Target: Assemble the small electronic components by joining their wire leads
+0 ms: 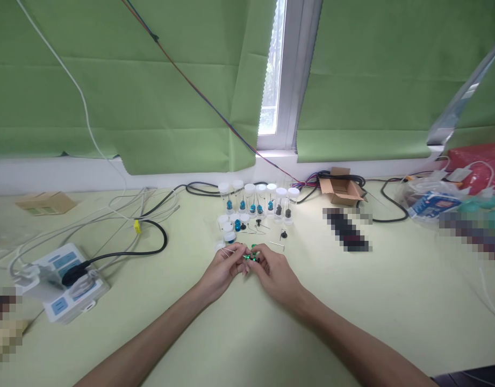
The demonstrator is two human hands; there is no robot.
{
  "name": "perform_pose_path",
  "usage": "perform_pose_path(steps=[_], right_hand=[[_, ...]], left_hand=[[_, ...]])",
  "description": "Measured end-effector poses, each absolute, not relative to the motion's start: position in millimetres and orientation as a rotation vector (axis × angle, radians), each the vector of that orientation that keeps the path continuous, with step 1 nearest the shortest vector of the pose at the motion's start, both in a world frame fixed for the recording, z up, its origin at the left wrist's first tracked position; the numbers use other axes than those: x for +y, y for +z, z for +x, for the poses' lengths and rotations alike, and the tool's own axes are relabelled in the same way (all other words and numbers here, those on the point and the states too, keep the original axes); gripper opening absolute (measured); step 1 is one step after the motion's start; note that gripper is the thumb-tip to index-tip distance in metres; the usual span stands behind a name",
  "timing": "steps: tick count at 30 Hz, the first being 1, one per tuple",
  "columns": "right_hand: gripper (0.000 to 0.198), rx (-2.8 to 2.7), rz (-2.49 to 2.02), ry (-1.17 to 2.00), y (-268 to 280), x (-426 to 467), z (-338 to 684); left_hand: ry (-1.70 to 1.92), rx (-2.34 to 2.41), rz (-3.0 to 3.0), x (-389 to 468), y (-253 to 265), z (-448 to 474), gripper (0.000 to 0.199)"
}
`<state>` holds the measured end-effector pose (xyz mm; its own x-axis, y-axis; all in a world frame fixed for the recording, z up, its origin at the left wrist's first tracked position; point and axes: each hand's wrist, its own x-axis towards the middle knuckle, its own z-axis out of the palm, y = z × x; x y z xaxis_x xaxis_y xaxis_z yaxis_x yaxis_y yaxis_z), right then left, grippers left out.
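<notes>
Daylight glares through the upper-centre window [270, 99]; soft shadow dims the lower-centre tabletop [247, 338]; pixelated patches [347, 231] blot both sides.

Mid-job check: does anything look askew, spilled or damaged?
No spill or damage stands out. The blind left of the window hangs askew, its edge slanting. Cables sprawl untidily beyond the power strip. A black part sits apart from the tubes, perhaps strayed.

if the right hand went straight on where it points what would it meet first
Likely the left hand, just across the green part between them; depth is hard to judge.
</notes>
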<state>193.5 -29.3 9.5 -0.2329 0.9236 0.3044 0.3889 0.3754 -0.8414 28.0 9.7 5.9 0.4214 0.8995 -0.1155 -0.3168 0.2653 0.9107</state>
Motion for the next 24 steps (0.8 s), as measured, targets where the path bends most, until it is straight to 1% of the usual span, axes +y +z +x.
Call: perform_pose_path(steps=[8, 16, 21, 24], right_hand=[[0.016, -1.796, -1.166, 0.829, 9.3, -30.2, 194.1], [0.017, -1.806, -1.176, 0.727, 4.7, -28.7, 192.7], [0.015, -1.802, -1.143, 0.791, 8.0, -29.3, 193.7], [0.017, -1.796, -1.145, 0.827, 10.3, -30.1, 194.3]], left_hand=[[0.925, 0.734, 0.964, 11.0, 5.4, 27.6, 0.024], [0.93, 0.735, 0.97, 10.8, 4.8, 27.3, 0.024], [0.923, 0.74, 0.966, 9.3, 7.9, 28.7, 0.025], [0.918, 0.737, 0.967, 8.8, 10.2, 29.7, 0.026]])
